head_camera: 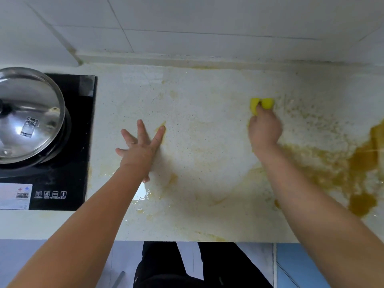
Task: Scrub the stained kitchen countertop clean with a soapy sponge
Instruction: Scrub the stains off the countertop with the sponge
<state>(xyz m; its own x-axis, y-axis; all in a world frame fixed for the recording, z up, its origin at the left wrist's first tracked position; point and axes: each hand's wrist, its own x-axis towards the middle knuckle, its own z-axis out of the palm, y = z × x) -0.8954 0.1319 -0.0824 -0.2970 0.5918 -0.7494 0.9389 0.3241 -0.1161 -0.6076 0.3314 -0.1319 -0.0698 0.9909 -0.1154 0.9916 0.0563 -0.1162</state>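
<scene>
The yellow sponge point(262, 103) is squashed under the right grip point(265, 129), pressed to the pale speckled counter point(207, 90), its two lobes bulging out past the fingertips. The brown-yellow stain point(361, 154) lies thick to the right of the grip, with thinner, wet smears to its left.

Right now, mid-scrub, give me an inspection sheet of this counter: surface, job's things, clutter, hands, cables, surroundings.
Surface: white speckled countertop; heavy brown-yellow stain at the right, fainter yellow smears across the middle and along the front edge, wet sheen front left.
Job's things: yellow sponge down on the countertop, right of centre, towards the wall.
Clutter: black induction cooktop at the left with a steel lidded pot on it.
Hands: right hand grips the sponge; left hand rests on the countertop, fingers spread.
Cables: nothing seen.
Surroundings: white tiled wall behind the counter; grime along the joint where they meet.
</scene>
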